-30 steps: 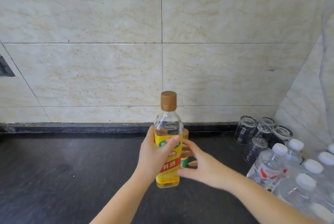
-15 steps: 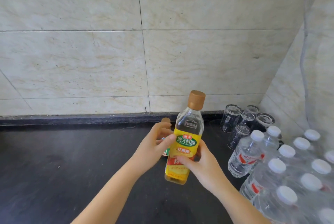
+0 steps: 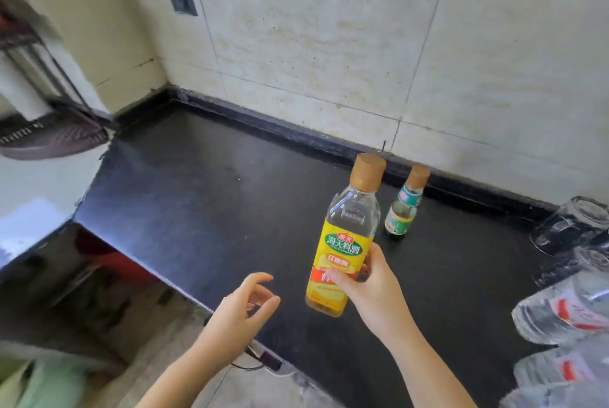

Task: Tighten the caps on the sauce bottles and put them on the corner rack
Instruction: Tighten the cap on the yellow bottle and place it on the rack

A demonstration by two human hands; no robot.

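The tall yellow-labelled sauce bottle [image 3: 342, 242], capped in tan, is held tilted above the black bench [image 3: 197, 196], the right hand [image 3: 372, 289] gripping its lower label with thumb in front and fingers behind. The left hand [image 3: 240, 312] hovers just to its left, empty, fingers loosely curled. A small green-labelled bottle [image 3: 403, 206] stands behind near the wall, and the corner rack [image 3: 43, 130] sits blurred at far left.
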